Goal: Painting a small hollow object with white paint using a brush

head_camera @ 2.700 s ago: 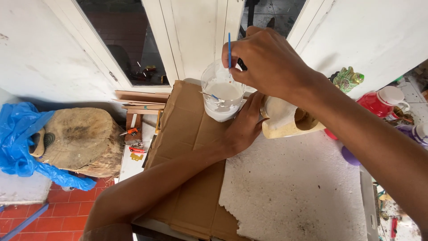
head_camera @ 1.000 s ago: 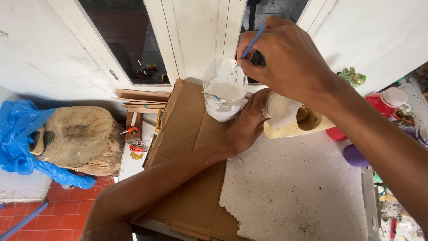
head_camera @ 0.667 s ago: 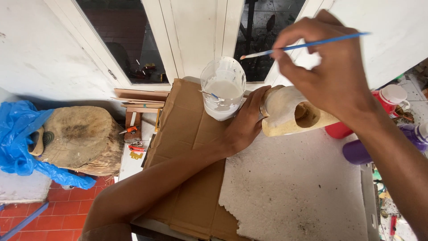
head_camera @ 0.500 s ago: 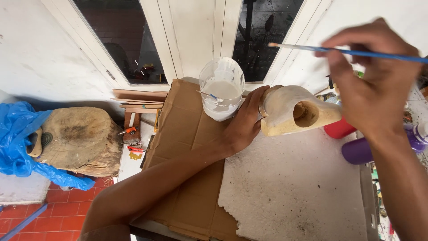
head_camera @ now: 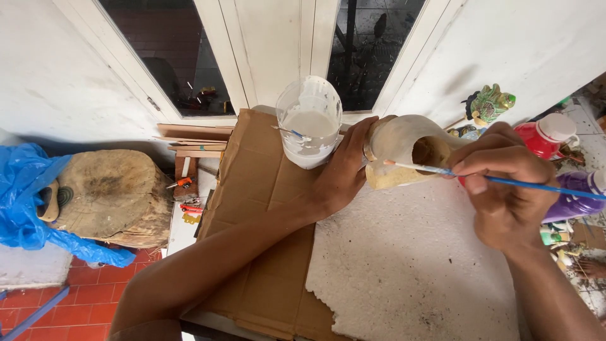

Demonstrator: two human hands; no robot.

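Left hand (head_camera: 344,177) grips the pale carving (head_camera: 404,148) while right hand (head_camera: 505,183) pinches the brush (head_camera: 442,170), priming its hollow; steady strokes needed.

A home craft workshop on a porch: a cardboard-covered desk (head_camera: 252,189) holds a cup of white paint (head_camera: 309,123), beside a painted figurine (head_camera: 489,104), a wood block (head_camera: 110,196) and red floor tiles (head_camera: 76,297).

A hollow, cream-painted carved piece (head_camera: 404,148) lies on its side above the white foam sheet, its dark opening facing right. A thin blue-handled brush (head_camera: 486,179) slants across it (tip pale with paint), the bristles touching the rim just left of the opening.
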